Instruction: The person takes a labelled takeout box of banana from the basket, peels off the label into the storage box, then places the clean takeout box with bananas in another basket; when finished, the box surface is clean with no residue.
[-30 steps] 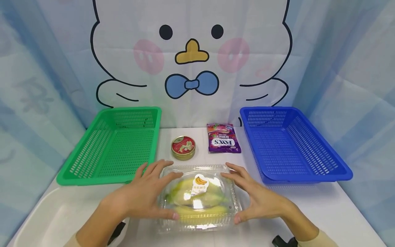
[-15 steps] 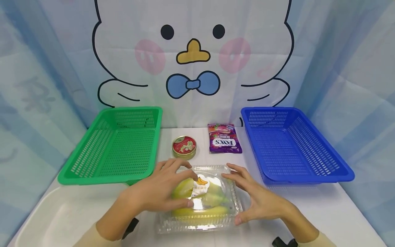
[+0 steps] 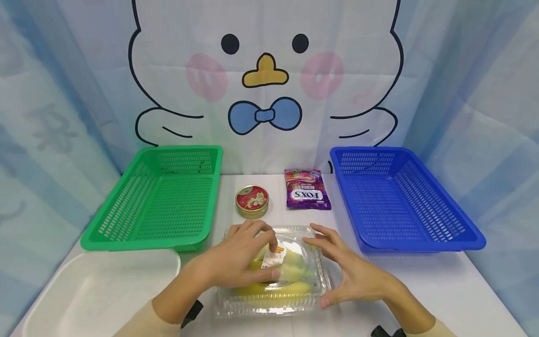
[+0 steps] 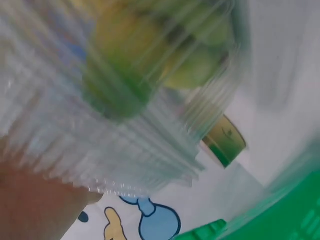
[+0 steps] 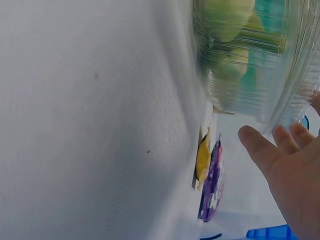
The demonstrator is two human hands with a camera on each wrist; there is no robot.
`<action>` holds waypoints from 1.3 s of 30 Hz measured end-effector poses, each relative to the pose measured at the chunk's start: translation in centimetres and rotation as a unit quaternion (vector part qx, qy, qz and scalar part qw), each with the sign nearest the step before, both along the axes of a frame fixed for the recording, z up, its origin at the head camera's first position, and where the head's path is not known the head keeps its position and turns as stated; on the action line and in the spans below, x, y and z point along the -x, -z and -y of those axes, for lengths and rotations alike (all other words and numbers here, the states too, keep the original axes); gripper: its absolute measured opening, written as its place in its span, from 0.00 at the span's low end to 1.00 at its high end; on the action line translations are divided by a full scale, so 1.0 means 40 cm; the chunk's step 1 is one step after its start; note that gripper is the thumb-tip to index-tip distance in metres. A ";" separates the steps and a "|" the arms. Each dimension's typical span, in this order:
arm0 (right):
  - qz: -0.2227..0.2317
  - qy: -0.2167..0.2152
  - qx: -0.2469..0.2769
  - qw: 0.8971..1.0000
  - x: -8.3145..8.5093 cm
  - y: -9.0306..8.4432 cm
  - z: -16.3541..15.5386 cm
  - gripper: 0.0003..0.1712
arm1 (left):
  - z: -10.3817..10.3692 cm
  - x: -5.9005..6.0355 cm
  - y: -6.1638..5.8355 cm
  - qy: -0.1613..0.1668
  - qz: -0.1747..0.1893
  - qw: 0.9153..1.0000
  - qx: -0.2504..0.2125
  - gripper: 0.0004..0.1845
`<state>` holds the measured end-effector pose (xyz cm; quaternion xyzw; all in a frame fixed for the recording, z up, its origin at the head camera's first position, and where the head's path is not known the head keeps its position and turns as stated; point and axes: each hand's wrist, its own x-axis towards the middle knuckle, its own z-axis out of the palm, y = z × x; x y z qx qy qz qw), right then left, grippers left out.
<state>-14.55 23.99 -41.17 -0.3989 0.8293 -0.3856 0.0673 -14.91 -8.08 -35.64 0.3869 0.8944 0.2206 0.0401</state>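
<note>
Left hand [image 3: 236,260] lay on top of the clear plastic box of bananas [image 3: 294,285], fingers bent over its domed lid and thumb down the near side, so it looked to have a loose hold of the box rather than a firm one. Right hand [image 3: 353,274] stood at the box's right end, fingers nearly straight and spread, tips at the lid's far edge and thumb at the near right corner, touching or all but touching; I could not tell which.

Going by size, the white table [image 3: 442,290] carried a green basket [image 3: 156,196] on the left and a blue basket [image 3: 400,196] on the right, both standing well back from the hands. A white tray [image 3: 97,290] sat at the near left corner. The box lay between the baskets at the near edge, its long axis running left to right, so it spanned from one hand to the other; the left hand was directly over it, the right beside it. Behind it were a purple sweet packet [image 3: 307,189] and a small round tin [image 3: 251,200], the tin just beyond the left fingertips.
</note>
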 end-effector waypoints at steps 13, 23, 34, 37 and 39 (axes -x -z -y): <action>0.004 0.002 -0.001 1.000 0.001 0.003 0.001 0.63 | -0.027 -0.013 0.045 -0.035 0.000 0.999 -0.032 0.11; 0.009 0.004 -0.002 1.000 -0.002 0.005 0.001 0.63 | -0.027 -0.019 0.058 -0.048 -0.009 0.996 -0.070 0.07; 0.018 0.005 -0.002 1.000 0.000 0.009 0.003 0.63 | -0.018 -0.013 0.064 -0.042 -0.010 0.993 -0.114 0.07; 0.023 0.010 -0.002 1.000 -0.003 0.006 0.005 0.64 | -0.011 -0.010 0.062 -0.049 0.010 0.983 -0.179 0.06; 0.024 0.012 -0.002 1.000 -0.004 0.005 0.005 0.65 | -0.004 -0.007 0.058 -0.057 0.026 0.969 -0.238 0.05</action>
